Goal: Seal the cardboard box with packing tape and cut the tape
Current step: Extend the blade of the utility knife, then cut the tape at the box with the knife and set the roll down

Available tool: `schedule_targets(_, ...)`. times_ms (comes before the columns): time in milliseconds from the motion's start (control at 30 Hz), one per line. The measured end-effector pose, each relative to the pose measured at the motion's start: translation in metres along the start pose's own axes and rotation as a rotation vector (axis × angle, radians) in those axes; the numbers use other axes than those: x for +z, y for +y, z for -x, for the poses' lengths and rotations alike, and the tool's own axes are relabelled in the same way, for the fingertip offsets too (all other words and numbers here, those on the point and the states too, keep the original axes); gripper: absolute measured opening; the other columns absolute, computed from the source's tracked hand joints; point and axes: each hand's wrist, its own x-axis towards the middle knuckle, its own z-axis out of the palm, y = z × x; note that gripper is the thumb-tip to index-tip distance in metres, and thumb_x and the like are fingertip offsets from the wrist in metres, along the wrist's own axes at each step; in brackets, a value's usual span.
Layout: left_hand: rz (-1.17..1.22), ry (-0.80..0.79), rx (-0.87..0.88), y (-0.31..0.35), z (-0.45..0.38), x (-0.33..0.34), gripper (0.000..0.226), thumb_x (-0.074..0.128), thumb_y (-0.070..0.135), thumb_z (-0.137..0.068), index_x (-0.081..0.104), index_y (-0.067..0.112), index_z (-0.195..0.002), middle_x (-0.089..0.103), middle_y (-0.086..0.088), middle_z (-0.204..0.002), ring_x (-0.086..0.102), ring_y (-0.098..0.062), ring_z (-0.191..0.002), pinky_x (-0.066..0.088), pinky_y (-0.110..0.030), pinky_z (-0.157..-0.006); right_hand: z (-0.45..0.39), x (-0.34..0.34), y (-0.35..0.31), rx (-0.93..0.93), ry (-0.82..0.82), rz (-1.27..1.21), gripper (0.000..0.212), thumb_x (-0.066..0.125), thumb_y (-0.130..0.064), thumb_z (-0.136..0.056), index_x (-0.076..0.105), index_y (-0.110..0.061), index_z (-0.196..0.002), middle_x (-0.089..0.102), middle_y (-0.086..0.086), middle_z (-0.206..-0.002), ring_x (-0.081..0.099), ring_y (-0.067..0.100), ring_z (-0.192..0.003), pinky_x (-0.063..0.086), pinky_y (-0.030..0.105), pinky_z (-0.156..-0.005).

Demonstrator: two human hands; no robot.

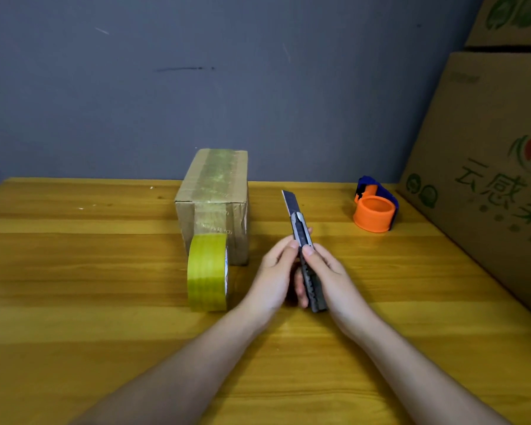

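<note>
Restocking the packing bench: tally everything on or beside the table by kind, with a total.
Small taped brown cardboard box: 1
Large printed cardboard cartons: 2
Yellow packing tape roll: 1
Orange and blue tape dispenser: 1
Grey utility knife, blade out: 1
Total: 6

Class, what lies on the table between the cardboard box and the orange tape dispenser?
Head view: only the utility knife, blade extended, held above bare table.

"云感" on large carton (485, 167)

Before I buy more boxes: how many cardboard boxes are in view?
3: a small taped box on the table beside the tape roll, and two large printed ones stacked at the right edge. Others may be out of frame.
</note>
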Motion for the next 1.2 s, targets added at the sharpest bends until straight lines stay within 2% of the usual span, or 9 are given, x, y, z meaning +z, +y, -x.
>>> schedule_targets(100,-0.062,-0.008,-0.040,0.011,0.005,0.003,0.031,0.038,0.016,-0.102,0.053,0.011,-0.129,0.049,0.006,-0.043,0.046,-0.010,-0.034,0.039,-0.022,-0.042,0.000,-0.001,-0.001,-0.051,0.028,-0.016,0.020,0.037,-0.018,-0.100,0.050,-0.003,-0.103,0.050,0.003,-0.047,0.044,0.016,-0.032,0.035,0.023,-0.035)
schedule_targets(300,-0.198,-0.083,0.028,0.050,0.036,-0.011,0.036,0.049,0.008,-0.096,0.045,0.011,-0.132,0.061,0.012,-0.096,0.060,0.014,-0.066,0.044,-0.002,-0.072,-0.001,0.000,-0.012,-0.093,0.030,0.027,0.021,0.035,-0.013,-0.100,0.052,-0.002,-0.104,0.053,-0.004,-0.050,0.045,0.014,-0.037,0.037,0.021,-0.041)
schedule_targets(433,-0.303,-0.058,0.207,0.078,0.057,-0.038,0.021,0.052,0.006,-0.095,0.063,0.017,-0.109,0.069,0.006,-0.095,0.066,0.002,-0.087,0.049,-0.013,-0.084,0.000,0.013,-0.020,-0.108,0.014,0.047,0.020,0.036,-0.014,-0.099,0.055,-0.010,-0.093,0.055,0.004,-0.060,0.044,0.015,-0.037,0.037,0.022,-0.041)
schedule_targets(567,-0.306,0.158,0.341,0.097,0.064,-0.069,0.022,0.053,0.005,-0.093,0.065,0.023,-0.096,0.069,0.003,-0.090,0.067,-0.008,-0.084,0.055,-0.021,-0.076,0.002,0.027,-0.031,-0.091,-0.010,0.102,0.021,0.037,-0.018,-0.100,0.056,-0.009,-0.101,0.056,0.004,-0.062,0.046,0.016,-0.041,0.038,0.024,-0.045)
schedule_targets(733,-0.372,0.367,0.229,0.093,0.060,-0.109,0.027,0.059,0.013,-0.091,0.053,0.022,-0.115,0.055,0.001,-0.094,0.055,-0.010,-0.084,0.045,-0.008,-0.068,0.004,0.042,-0.042,-0.102,-0.046,0.147,0.022,0.038,-0.020,-0.100,0.058,-0.011,-0.101,0.057,0.005,-0.065,0.049,0.016,-0.044,0.042,0.022,-0.047)
schedule_targets(867,-0.538,0.207,0.000,0.087,0.060,-0.127,0.065,0.063,0.034,-0.088,0.027,0.040,-0.142,0.058,-0.007,-0.103,0.059,-0.021,-0.097,0.046,-0.029,-0.080,0.005,0.051,-0.045,-0.103,-0.064,0.168,0.024,0.038,-0.020,-0.100,0.057,-0.007,-0.104,0.057,0.005,-0.066,0.049,0.016,-0.045,0.042,0.022,-0.048)
schedule_targets(967,-0.514,0.065,-0.060,0.088,0.061,-0.126,0.083,0.063,0.035,-0.087,0.006,0.047,-0.147,0.065,-0.005,-0.105,0.062,-0.012,-0.086,0.052,-0.027,-0.075,0.006,0.055,-0.045,-0.105,-0.056,0.169,0.023,0.038,-0.019,-0.100,0.057,-0.007,-0.102,0.057,0.006,-0.066,0.048,0.017,-0.044,0.042,0.022,-0.047)
schedule_targets(1033,-0.519,0.031,-0.033,0.088,0.059,-0.128,0.086,0.063,0.034,-0.088,0.002,0.053,-0.145,0.064,-0.007,-0.117,0.063,-0.009,-0.081,0.056,-0.026,-0.069,0.006,0.056,-0.044,-0.100,-0.052,0.163,0.022,0.038,-0.018,-0.100,0.057,-0.007,-0.101,0.056,0.007,-0.065,0.047,0.018,-0.043,0.041,0.022,-0.047)
schedule_targets(1200,-0.469,-0.003,-0.043,0.092,0.055,-0.132,0.073,0.056,0.027,-0.094,0.010,0.060,-0.141,0.067,-0.017,-0.099,0.061,-0.021,-0.072,0.059,-0.040,-0.075,0.008,0.056,-0.040,-0.072,-0.074,0.166,0.022,0.038,-0.018,-0.100,0.058,-0.008,-0.100,0.056,0.007,-0.065,0.048,0.016,-0.042,0.041,0.021,-0.047)
